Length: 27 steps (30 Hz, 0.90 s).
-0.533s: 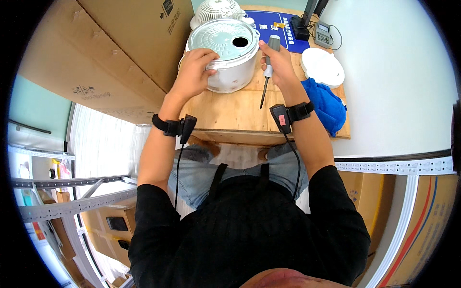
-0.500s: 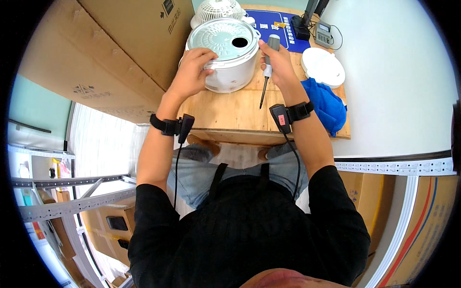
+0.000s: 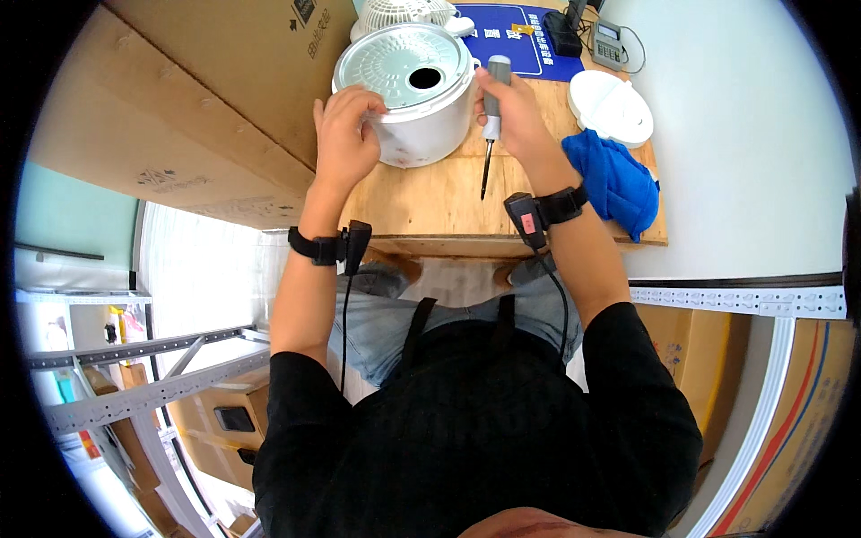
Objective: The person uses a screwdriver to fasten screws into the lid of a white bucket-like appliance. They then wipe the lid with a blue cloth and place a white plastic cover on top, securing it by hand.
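A white round appliance body (image 3: 421, 142), like a rice cooker, stands on the wooden table in front of me. Its upper face is a pale metal disc (image 3: 381, 61) with a ring of small slots and a dark round hole. My left hand (image 3: 348, 125) grips the near left rim, fingers over the edge and thumb against the side. In my right hand (image 3: 516, 112) is a screwdriver (image 3: 491, 127) with a grey handle, its dark shaft slanting down toward me. The tip hangs apart from the appliance, to its right.
Tall cardboard boxes (image 3: 224, 81) wall off the left side. Behind the appliance sit a white basket-like part (image 3: 399, 16) and a blue printed mat (image 3: 511, 61). To the right lie a white round lid (image 3: 610, 106), a blue cloth (image 3: 614, 184) and a desk phone (image 3: 607, 45). The wooden table (image 3: 430, 211) ends before my legs.
The appliance has shifted slightly left, and its dark hole with it. Both hands have moved a little left too; the screwdriver stays in my right hand. The whole view has shifted slightly.
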Tool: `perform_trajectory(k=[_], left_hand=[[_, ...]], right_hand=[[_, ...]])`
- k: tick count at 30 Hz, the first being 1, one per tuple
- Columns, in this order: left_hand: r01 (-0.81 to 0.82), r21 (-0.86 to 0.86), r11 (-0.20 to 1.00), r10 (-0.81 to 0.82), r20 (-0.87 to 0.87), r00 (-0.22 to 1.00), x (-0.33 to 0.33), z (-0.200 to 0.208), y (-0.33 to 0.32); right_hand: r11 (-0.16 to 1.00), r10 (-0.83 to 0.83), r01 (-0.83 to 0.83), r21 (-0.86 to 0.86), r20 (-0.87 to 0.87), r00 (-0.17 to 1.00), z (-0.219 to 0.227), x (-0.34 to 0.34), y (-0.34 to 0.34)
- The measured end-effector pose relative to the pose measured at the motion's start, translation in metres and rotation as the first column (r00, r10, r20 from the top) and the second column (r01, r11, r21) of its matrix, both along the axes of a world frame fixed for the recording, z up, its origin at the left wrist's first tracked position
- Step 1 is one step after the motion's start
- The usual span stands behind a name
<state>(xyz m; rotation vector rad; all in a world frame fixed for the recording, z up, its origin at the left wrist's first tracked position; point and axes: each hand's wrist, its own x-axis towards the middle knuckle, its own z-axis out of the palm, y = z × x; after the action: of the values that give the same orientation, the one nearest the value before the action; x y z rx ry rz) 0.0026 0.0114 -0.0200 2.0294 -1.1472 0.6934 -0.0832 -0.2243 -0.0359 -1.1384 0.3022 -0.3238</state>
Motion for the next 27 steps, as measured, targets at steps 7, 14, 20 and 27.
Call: perform_trajectory(k=[7,14,20,27], left_hand=[[0.158,-0.161,0.974,-0.201,-0.301,0.932,-0.065,-0.022,-0.053],[0.195,0.183,0.964,-0.033,-0.64,0.767,-0.058,-0.091,-0.15],[0.109,0.464,0.879,0.237,-0.623,0.745,-0.046,-0.115,-0.2],[0.109,0.587,0.802,0.319,-0.577,0.752,-0.042,-0.119,-0.215]], right_hand=[[0.98,-0.198,0.2,-0.011,0.12,0.973,0.001,-0.043,-0.062],[0.957,-0.248,0.268,-0.108,0.167,0.954,-0.007,-0.053,-0.089],[0.962,-0.264,0.271,-0.023,0.166,0.95,-0.015,-0.063,-0.097],[0.969,-0.245,0.248,0.005,0.173,0.954,-0.022,-0.067,-0.107]])
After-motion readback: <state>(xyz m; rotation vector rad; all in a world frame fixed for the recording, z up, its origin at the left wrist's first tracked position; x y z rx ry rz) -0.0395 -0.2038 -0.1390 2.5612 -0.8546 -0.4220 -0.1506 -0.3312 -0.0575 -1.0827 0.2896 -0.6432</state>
